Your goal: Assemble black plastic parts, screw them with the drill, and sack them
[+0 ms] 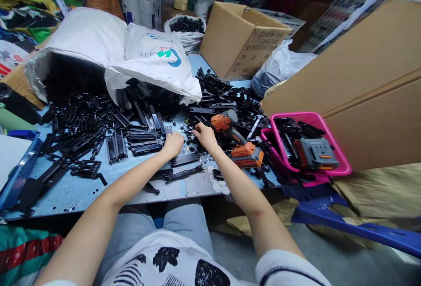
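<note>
Both my hands reach out over a light blue table [85,189] strewn with black plastic parts [98,123]. My left hand [173,143] rests knuckles-up among the small parts, fingers curled; what they hold is hidden. My right hand [204,136] lies a little to the right, fingers bent and pinching at small black pieces, too small to name. Just right of that hand an orange and black cordless drill [235,139] lies on its side on the table. Flat black strips [184,173] lie under my forearms.
A white sack [144,58] spills black parts at the back. A pink basket [329,145] at the right holds a grey battery pack and black parts. Cardboard boxes [243,40] stand behind and to the right. A blue stool [345,222] stands low right.
</note>
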### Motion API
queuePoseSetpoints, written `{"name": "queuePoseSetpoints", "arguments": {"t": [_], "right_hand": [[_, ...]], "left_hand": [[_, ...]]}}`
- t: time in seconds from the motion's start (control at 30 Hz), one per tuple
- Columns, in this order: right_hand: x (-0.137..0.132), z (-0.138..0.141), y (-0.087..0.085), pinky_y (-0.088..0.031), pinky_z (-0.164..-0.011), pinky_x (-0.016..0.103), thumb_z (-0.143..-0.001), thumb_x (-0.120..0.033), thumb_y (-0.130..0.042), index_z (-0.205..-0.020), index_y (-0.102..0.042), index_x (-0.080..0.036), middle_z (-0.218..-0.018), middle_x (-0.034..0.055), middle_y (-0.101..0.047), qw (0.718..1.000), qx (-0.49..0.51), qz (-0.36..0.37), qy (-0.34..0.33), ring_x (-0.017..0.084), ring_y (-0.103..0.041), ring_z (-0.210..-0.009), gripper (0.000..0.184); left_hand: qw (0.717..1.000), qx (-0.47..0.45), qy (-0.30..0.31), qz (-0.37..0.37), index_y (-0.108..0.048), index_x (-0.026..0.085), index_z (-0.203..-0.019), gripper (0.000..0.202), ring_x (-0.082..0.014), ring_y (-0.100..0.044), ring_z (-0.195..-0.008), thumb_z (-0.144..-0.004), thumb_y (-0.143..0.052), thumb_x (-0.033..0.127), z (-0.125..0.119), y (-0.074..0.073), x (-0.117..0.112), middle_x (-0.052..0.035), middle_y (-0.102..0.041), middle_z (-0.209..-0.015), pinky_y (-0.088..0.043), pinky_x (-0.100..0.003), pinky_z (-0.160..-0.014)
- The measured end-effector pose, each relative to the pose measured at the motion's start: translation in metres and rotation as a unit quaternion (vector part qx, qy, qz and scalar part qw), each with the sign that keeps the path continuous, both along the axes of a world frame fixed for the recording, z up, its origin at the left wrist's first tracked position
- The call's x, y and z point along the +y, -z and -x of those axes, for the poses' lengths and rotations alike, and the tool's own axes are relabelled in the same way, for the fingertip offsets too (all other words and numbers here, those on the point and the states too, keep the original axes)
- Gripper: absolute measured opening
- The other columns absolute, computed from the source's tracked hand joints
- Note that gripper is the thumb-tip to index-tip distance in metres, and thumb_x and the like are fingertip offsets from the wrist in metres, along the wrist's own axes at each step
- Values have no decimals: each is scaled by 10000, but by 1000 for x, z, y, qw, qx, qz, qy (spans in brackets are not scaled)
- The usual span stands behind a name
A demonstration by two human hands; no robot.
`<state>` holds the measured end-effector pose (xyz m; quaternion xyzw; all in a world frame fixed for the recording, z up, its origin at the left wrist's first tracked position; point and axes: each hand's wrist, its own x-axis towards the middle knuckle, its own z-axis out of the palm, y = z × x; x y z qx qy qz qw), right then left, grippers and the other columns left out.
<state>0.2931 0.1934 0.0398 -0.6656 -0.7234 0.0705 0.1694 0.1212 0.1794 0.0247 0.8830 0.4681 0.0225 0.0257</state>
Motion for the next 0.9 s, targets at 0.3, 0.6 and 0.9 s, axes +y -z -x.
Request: {"name": "queuePoseSetpoints", "arguments": {"t": [0.3,0.6,0.9], "right_hand": [[-69,-9,12,-482,-648,284,-801,-398,-572,-809,-634,-190,-721,32,-666,960,277,-42,14,166,-614,-646,217],[-124,46,8,-484,-648,261,-770,-339,-628,-820,-654,-181,-765,25,-683,923,359,69,-123,145,-616,-669,168],[-132,82,-15,-400,-689,242,-842,-97,-496,-782,-608,-167,-775,61,-631,958,52,66,-273,167,-578,-765,145]], "left_hand": [[1000,-3,17,11,-671,41,-845,192,-263,-558,-950,-809,-486,5,-9,3,3,-187,-658,-893,-413,-341,-759],[951,-282,-66,-111,-634,135,-1005,224,-180,-612,-893,-926,-440,212,88,-28,-57,-95,-657,-946,-477,-299,-813],[897,-352,-174,-201,-650,158,-968,190,-179,-645,-823,-909,-487,235,165,17,-165,-85,-679,-894,-528,-321,-765]]}}
